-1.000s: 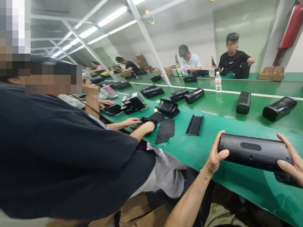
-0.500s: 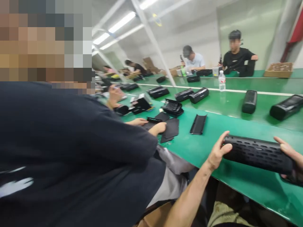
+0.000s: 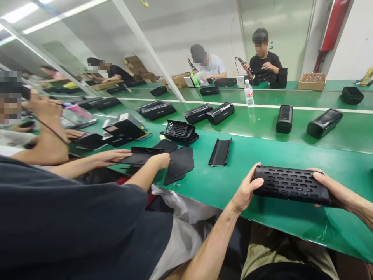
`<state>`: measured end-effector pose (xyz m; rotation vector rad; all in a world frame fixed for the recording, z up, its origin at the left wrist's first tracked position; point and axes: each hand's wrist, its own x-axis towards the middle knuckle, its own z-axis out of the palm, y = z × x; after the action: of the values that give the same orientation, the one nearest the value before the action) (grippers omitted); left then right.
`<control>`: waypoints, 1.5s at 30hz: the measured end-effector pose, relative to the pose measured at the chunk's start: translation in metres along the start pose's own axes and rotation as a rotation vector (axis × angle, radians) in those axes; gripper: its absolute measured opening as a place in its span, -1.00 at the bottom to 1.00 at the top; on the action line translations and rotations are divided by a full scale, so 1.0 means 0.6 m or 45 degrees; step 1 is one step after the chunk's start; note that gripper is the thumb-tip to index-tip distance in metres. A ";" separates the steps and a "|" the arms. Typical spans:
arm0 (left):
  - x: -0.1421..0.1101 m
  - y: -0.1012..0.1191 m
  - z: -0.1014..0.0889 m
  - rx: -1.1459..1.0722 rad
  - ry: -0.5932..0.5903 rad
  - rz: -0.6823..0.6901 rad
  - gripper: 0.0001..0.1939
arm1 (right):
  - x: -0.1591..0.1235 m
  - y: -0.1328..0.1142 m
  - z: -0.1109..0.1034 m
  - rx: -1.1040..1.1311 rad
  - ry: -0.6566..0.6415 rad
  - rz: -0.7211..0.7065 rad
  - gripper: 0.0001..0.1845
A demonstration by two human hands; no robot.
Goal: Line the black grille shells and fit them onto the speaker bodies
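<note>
Together on one casing: the left hand (image 3: 244, 192) and right hand (image 3: 335, 188) grip its opposite ends

The left hand is clamped on the left end of the black casing (image 3: 291, 184), thumb on the front and fingers round the top edge. The right hand grips near the other end, thumb over the slotted face, with fingertips showing below. The casing lies nearly level, slots facing the camera, over the near part of the green worktop (image 3: 241, 155); whether it touches the surface I cannot tell.

Left of the casing, well apart from it, a curved panel (image 3: 220, 152) rests hollow side up. Farther left, overlapping black sheets (image 3: 181, 163) lie beside a dark-shirted co-worker (image 3: 81, 217), whose hands are at another black panel (image 3: 145, 152). Behind the sheets sits a perforated part (image 3: 179, 131), with a boxy device (image 3: 124, 126) farther left.

Across the worktop, two units (image 3: 284, 119) lie apart on the right, and more units lie in a row to the left. Beyond them a bottle (image 3: 249, 93) stands upright near a white line. On the far side, a person in black (image 3: 264, 64) holds a corded tool (image 3: 245, 66), and an open carton (image 3: 311, 81) sits to the right.
</note>
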<state>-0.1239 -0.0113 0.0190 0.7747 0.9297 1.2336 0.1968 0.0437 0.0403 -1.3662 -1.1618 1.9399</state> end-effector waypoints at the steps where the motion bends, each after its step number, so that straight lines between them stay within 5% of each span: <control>1: 0.000 -0.002 0.000 0.005 0.027 0.000 -0.21 | 0.001 0.002 -0.002 0.003 -0.009 0.013 -0.28; 6: -0.002 -0.012 0.003 0.031 0.145 0.021 -0.18 | -0.009 0.020 0.008 0.046 0.049 -0.131 -0.11; 13: -0.018 -0.020 -0.010 0.023 -0.018 0.049 -0.02 | -0.023 0.035 0.019 -0.038 0.108 -0.206 -0.10; 19: -0.026 -0.029 -0.008 0.222 -0.026 0.207 0.09 | -0.027 0.039 0.023 0.011 0.155 -0.214 -0.12; 29: -0.033 -0.030 -0.011 0.311 -0.098 0.205 0.09 | -0.027 0.034 0.028 0.051 0.195 -0.144 -0.13; 36: -0.031 -0.040 -0.004 0.321 0.061 0.274 0.04 | -0.013 0.040 0.038 0.138 0.228 -0.190 -0.21; 39: -0.027 -0.045 -0.012 0.275 0.194 0.217 -0.03 | -0.013 0.024 0.025 -0.186 0.164 -0.287 -0.05; 42: -0.010 -0.045 -0.015 0.174 0.273 0.134 -0.08 | -0.027 -0.011 0.025 -0.904 0.128 -0.527 0.24; 45: 0.014 -0.031 0.006 0.114 0.296 0.080 -0.05 | -0.041 -0.045 0.039 -1.527 0.075 -0.628 0.27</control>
<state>-0.1122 -0.0066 0.0026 0.7459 1.1639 1.3645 0.1822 0.0297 0.0787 -1.3628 -2.5098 0.7672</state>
